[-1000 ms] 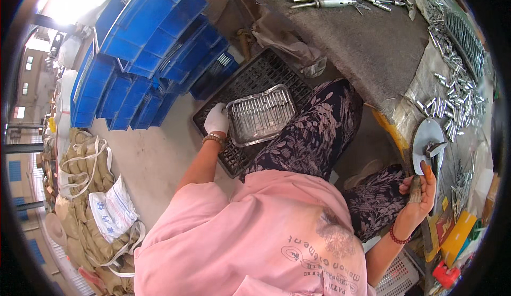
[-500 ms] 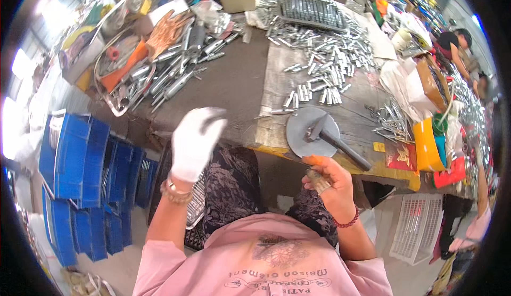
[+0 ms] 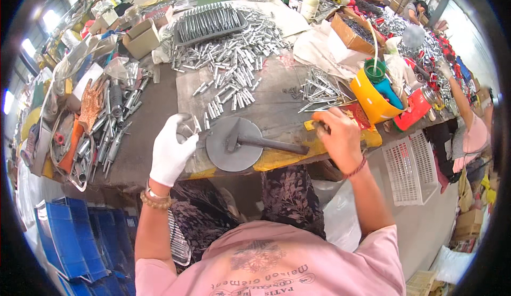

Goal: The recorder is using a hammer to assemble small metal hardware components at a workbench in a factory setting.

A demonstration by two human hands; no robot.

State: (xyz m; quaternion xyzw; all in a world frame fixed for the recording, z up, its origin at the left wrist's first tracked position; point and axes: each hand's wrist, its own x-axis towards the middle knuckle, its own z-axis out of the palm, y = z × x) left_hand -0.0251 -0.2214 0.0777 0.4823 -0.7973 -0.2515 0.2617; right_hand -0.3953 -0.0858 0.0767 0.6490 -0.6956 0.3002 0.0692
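My left hand (image 3: 173, 149), in a white glove, reaches over the table's front edge beside a grey round plate (image 3: 221, 155). Its thumb and fingers are apart, curved around a gap, with the tips close to a small silver metal pin (image 3: 197, 124). No grip on the pin shows. A hammer (image 3: 271, 144) with a dark handle lies across the plate. My bare right hand (image 3: 340, 139) hovers right of the handle's end, its fingers curled together. Something small and dark shows at the fingertips, too unclear to name. Beyond the plate lie many loose silver metal pins (image 3: 237, 77).
A black tray (image 3: 234, 27) of metal pins stands at the back. Thin metal rods (image 3: 322, 88) lie near a yellow container (image 3: 375, 96). Tools and an orange-patterned glove (image 3: 91, 104) crowd the left. Blue bins (image 3: 72, 237) and a white basket (image 3: 410, 168) flank me; co-workers sit far right.
The view has swung to the right. My left hand has moved forward to the pins beside the plate. The right hand has risen from the lap area to over the table edge, fingers curled.
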